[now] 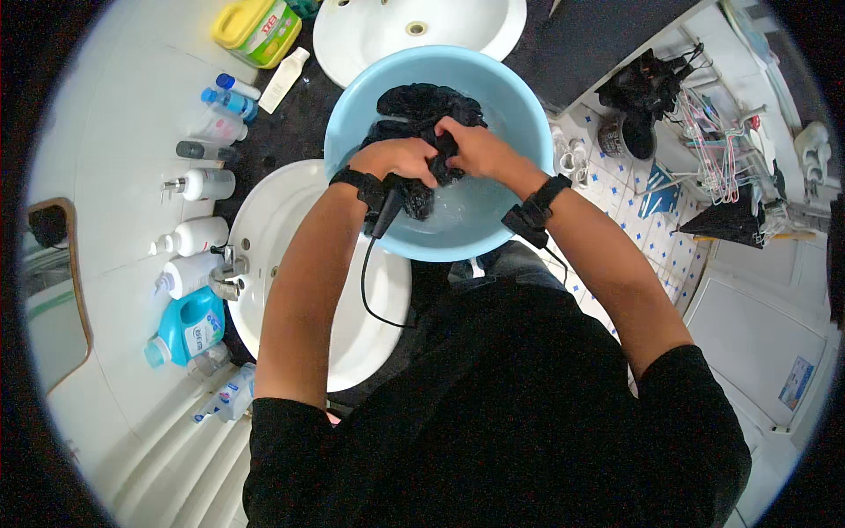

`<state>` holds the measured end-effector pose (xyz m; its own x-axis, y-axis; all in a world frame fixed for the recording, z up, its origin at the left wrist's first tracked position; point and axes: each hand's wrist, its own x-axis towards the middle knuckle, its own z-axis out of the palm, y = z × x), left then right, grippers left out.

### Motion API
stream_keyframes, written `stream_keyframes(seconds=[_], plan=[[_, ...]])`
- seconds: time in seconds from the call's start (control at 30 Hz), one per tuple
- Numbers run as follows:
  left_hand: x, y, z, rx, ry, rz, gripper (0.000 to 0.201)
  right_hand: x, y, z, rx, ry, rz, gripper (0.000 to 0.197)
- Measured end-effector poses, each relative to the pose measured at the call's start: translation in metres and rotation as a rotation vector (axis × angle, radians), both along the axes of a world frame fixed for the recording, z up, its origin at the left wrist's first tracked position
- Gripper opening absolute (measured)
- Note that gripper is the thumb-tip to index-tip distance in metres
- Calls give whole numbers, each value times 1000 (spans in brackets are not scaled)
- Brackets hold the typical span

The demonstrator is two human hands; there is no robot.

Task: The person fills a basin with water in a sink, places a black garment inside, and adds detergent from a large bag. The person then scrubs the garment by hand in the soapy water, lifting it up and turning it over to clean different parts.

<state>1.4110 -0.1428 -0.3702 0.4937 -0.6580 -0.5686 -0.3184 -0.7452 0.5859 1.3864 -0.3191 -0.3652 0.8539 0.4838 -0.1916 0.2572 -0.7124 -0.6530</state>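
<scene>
A round light-blue basin (pixel 519 132) with water in it sits at the counter's edge, close against my body. Wet black cloth (pixel 422 104) lies bunched inside, partly in the water; its exact kind I cannot make out. My left hand (pixel 407 160) is closed on a fold of it near the basin's middle. Just to the right, my right hand (pixel 475 148) pinches the same cloth, thumb and fingers curled round it. Both hands are close together above the water. Each wrist wears a black strap with a small device and a cable.
Left of the basin is a white sink (pixel 370 352) with a chrome faucet (pixel 227 275). Several bottles, including a blue detergent jug (pixel 195 327), line the wall. A second sink (pixel 475 22) and a yellow jug (pixel 255 31) stand beyond. Hangers (pixel 717 150) and a bucket (pixel 627 136) are at right.
</scene>
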Motion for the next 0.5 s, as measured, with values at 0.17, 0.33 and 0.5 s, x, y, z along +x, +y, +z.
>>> stream_keyframes(seconds=[0.17, 0.33, 0.5], plan=[[-6, -1, 7, -76, -45, -130, 24, -10, -9, 7, -269, 76, 330, 13], [-24, -8, -9, 70, 215, -171, 31, -12, -8, 4, -502, 153, 597, 16], [-17, -7, -12, 185, 36, -97, 58, 4, 3, -23, -548, 108, 383, 23]])
